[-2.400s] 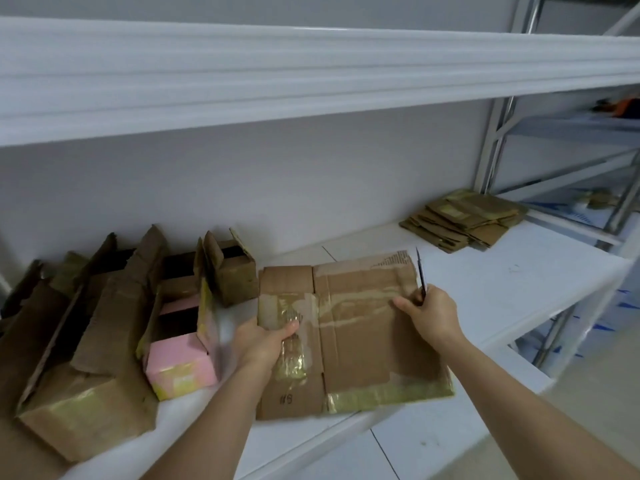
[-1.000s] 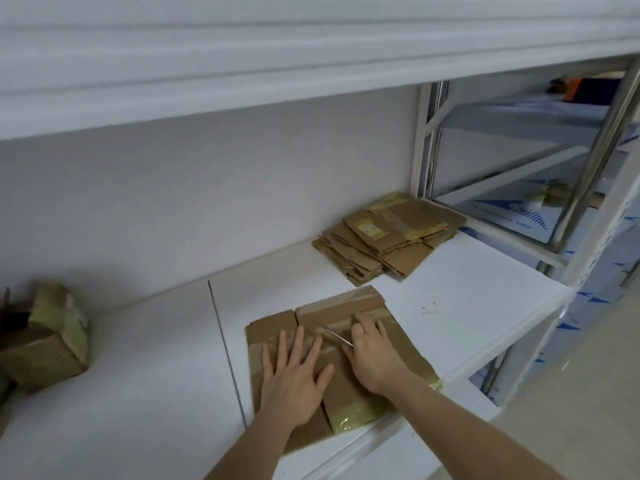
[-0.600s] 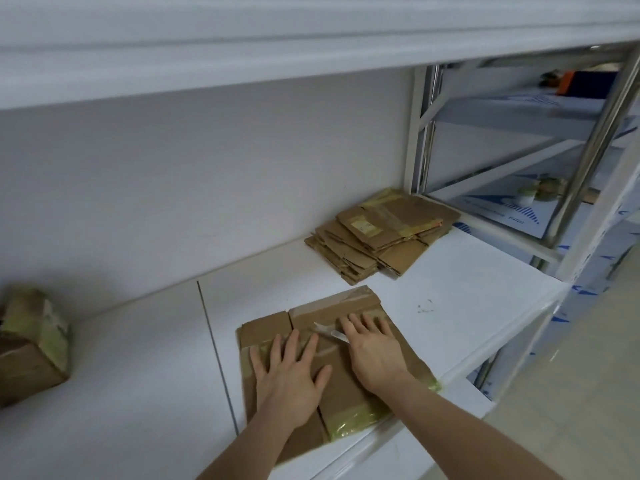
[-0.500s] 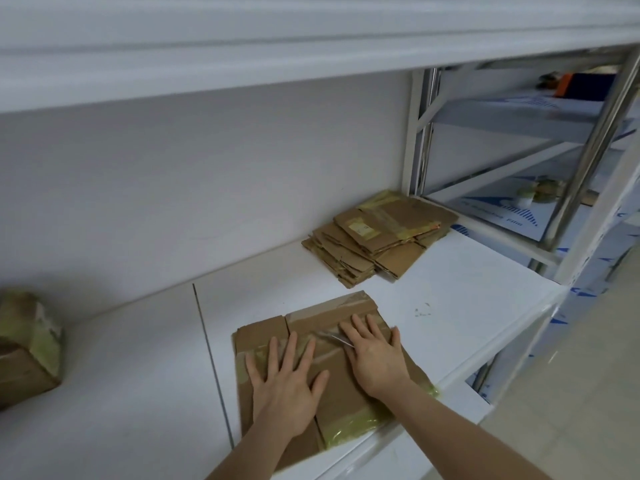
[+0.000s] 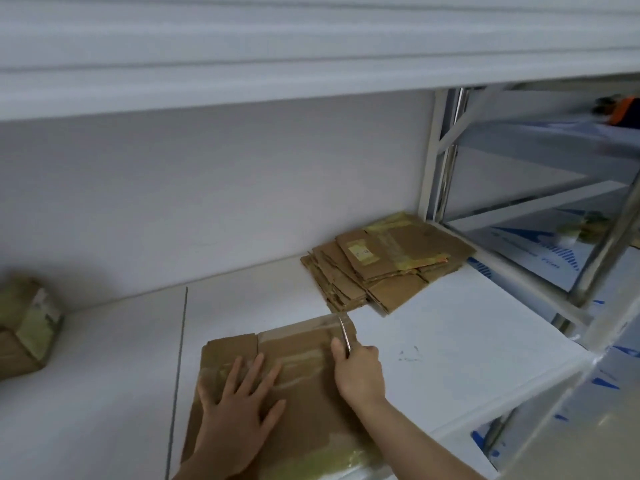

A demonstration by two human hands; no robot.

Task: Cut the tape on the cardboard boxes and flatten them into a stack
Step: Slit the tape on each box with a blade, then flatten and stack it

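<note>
On the white shelf (image 5: pixel 433 341) | flattened box (image 5: pixel 311 393) lies near stack (image 5: pixel 384 268) | left hand (image 5: pixel 239 417) spread flat, pressing | right hand (image 5: pixel 360 372) grips blade (image 5: pixel 344 336) | cardboard likely light, stiff; lift by an edge.

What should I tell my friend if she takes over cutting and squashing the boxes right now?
Left hand: open, pressing flat on the flattened box at the shelf's front edge.
Right hand: grips a thin blade, its tip pointing away over the box's far right corner.
Stack of flattened boxes: further back on the right, by the wall.
Done: this box lies flat; several are already stacked.
Left: probably put this box on the stack, then cut and flatten the taped box at the far left.
</note>
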